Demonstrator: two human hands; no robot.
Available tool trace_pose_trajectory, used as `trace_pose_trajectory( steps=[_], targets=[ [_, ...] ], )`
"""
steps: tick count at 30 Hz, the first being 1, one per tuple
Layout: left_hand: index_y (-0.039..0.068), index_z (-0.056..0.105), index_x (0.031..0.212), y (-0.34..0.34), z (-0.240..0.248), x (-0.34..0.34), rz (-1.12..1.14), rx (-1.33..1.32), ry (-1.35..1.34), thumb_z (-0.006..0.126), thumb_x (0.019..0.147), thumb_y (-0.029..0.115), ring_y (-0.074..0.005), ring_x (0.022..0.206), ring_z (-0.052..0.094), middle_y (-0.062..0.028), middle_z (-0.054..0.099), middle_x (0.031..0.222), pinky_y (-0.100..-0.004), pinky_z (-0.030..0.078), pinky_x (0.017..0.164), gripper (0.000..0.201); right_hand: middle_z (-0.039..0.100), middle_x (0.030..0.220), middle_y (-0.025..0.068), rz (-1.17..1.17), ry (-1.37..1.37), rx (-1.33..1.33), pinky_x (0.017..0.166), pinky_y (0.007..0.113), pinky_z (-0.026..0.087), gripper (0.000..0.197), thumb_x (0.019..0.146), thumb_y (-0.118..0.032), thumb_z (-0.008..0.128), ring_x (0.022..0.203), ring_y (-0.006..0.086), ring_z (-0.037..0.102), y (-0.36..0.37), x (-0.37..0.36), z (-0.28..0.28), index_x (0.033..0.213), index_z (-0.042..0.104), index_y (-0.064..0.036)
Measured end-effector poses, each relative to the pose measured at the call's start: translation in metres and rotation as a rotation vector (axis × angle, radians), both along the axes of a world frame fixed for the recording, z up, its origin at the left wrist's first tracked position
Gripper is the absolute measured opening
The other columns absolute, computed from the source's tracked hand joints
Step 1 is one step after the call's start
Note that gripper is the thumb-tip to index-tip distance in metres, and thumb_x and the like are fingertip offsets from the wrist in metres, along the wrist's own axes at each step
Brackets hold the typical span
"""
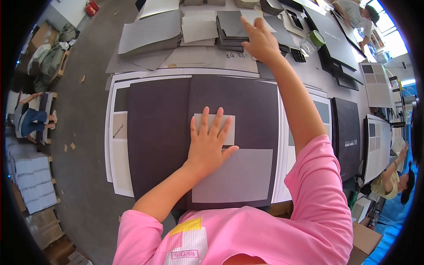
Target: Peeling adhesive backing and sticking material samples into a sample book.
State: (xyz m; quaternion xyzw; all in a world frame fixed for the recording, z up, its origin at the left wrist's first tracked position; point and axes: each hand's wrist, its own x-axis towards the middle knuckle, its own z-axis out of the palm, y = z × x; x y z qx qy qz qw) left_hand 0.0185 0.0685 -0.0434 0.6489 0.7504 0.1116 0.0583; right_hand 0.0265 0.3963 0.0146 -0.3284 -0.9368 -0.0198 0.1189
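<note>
Nearest, lower centre of frame: dark spread (159,137), two halves meeting at a seam. Grey panel (234,176) on lower part of right half; whether stuck on or part of the surface, cannot tell. Just above it, pale square (231,138), under left hand (207,148). Left hand flat, fingers spread, fingertips over the square; nothing gripped.

Pale sheets (121,172) with coloured blocks show beyond both sides of the spread.

Upper centre: right hand (263,46) at full reach over a grey stack (229,26), index finger extended, other fingers partly bent, thumb apart. Contact with the stack: cannot tell. Nothing seen pinched.

Progress (judgement): part-way. Right half carries grey panel and square; left half shows no pieces. Square possibly not yet fixed.

Beyond: cream stack (198,26) left of the grey one, green-lidded jar (316,38) to the right. Far upper right, a co-worker (353,15) bends over the table.
</note>
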Motion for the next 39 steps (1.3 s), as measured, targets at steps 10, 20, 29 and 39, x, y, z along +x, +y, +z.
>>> trace_pose_trajectory(
  steps=[10, 20, 29, 39],
  targets=[
    [0.012, 0.039, 0.152, 0.006, 0.002, -0.025, -0.022, 0.027, -0.176, 0.065, 0.091, 0.05, -0.0378, 0.151, 0.014, -0.014, 0.022, 0.163, -0.0593, 0.013, 0.119, 0.076, 0.063, 0.076, 0.0039, 0.06, 0.883, -0.314, 0.058, 0.034, 0.047, 0.013, 0.087, -0.016, 0.066, 0.061, 0.0196, 0.061, -0.017, 0.004, 0.01, 0.083, 0.066, -0.0033],
    [0.015, 0.004, 0.159, 0.017, 0.057, -0.035, 0.122, 0.61, -1.231, 0.077, 0.083, 0.016, -0.0217, 0.114, 0.047, -0.0122, 0.04, 0.126, -0.0359, 0.045, 0.098, 0.105, 0.054, 0.07, -0.001, -0.125, 0.803, -1.082, 0.051, 0.02, 0.036, 0.015, 0.093, -0.015, 0.07, 0.056, 0.0035, 0.044, -0.222, 0.094, -0.006, 0.093, 0.06, -0.0031],
    [0.012, 0.023, 0.151, -0.02, 0.068, 0.015, 0.065, 0.173, -0.844, 0.075, 0.076, 0.012, -0.0433, 0.138, 0.035, -0.0224, 0.018, 0.155, -0.045, 0.042, 0.106, 0.09, 0.054, 0.069, -0.0027, 0.055, 0.791, -1.595, 0.051, 0.021, 0.038, 0.018, 0.091, -0.009, 0.072, 0.06, 0.0036, 0.049, -0.237, 0.128, 0.024, 0.088, 0.056, -0.0029],
    [0.014, 0.01, 0.159, -0.028, 0.079, 0.034, -0.042, 0.093, -1.625, 0.063, 0.081, 0.004, -0.0266, 0.127, 0.044, -0.0136, 0.036, 0.138, -0.0379, 0.04, 0.104, 0.095, 0.06, 0.066, 0.0014, 0.201, 1.146, -1.9, 0.044, 0.02, 0.041, 0.018, 0.098, -0.019, 0.065, 0.051, 0.0057, 0.054, -0.254, 0.134, 0.001, 0.088, 0.058, -0.005]
  ],
)
